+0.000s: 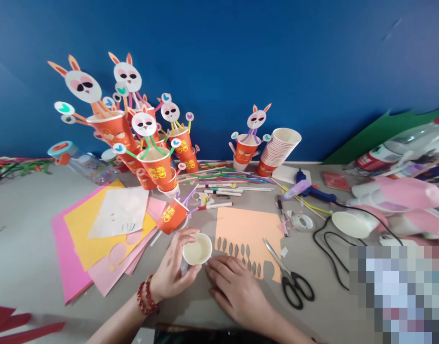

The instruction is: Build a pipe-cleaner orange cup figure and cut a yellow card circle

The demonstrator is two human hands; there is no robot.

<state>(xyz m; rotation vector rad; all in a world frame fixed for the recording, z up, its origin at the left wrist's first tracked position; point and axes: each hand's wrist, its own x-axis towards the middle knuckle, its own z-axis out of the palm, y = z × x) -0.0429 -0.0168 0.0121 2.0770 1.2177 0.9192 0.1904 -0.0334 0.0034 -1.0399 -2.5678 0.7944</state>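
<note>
My left hand (pixel 172 272), with a red bead bracelet at the wrist, is wrapped round a small white paper cup (pixel 197 249) standing on the grey table. My right hand (pixel 233 286) lies palm down just right of the cup, fingers stretched flat and pointing at it, touching the lower edge of an orange paper sheet (pixel 246 231) that has leaf-shaped holes cut along its bottom. Black-handled scissors (pixel 291 277) lie right of that hand. A tipped orange cup (pixel 172 216) rests just behind the white one.
Finished orange bunny cups (pixel 155 162) cluster at the back left, a stack of paper cups (pixel 278 148) and one bunny cup (pixel 246 148) behind centre. Pink and yellow paper sheets (pixel 93 234) lie left. Markers, straws (pixel 222 184), a blue glue gun (pixel 312 191) with black cord, and a plastic bag right.
</note>
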